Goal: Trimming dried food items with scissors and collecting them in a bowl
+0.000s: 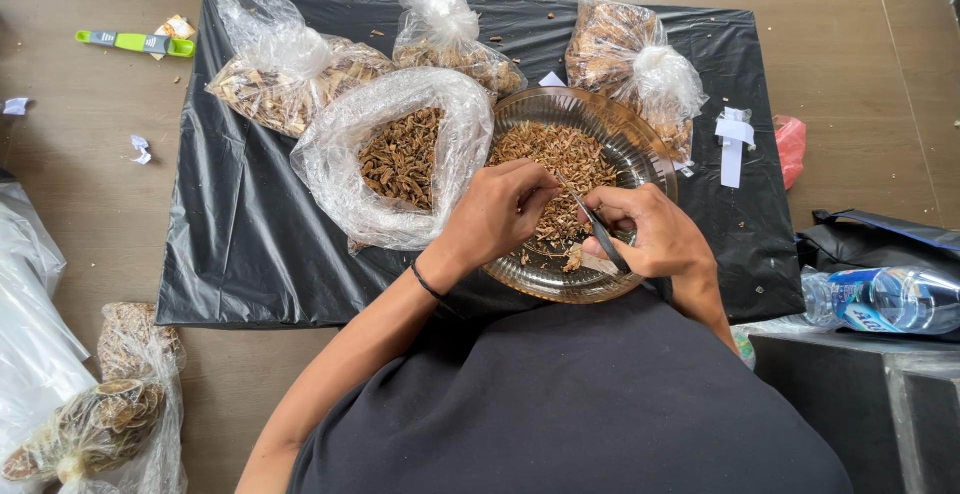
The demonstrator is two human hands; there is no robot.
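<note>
Head view, hands: left hand (500,209) pinches a small dried piece over the bowl, fingertips together on it; right hand (650,234) is closed around scissors (600,229), blades pointing toward the left fingertips.
Head view, bowl: clear glass bowl (640,149) sits on a black plastic sheet (250,244), heaped with brown dried bits (560,159); a few cut pieces lie at its near edge.
Head view, beside bowl: open plastic bag (400,154) of dried pods touches the bowl's left rim.
Head view, behind: three tied bags (285,69) of dried material along the sheet's far side.
Head view, floor: green utensil (135,43) far left; water bottle (885,299) at right.
</note>
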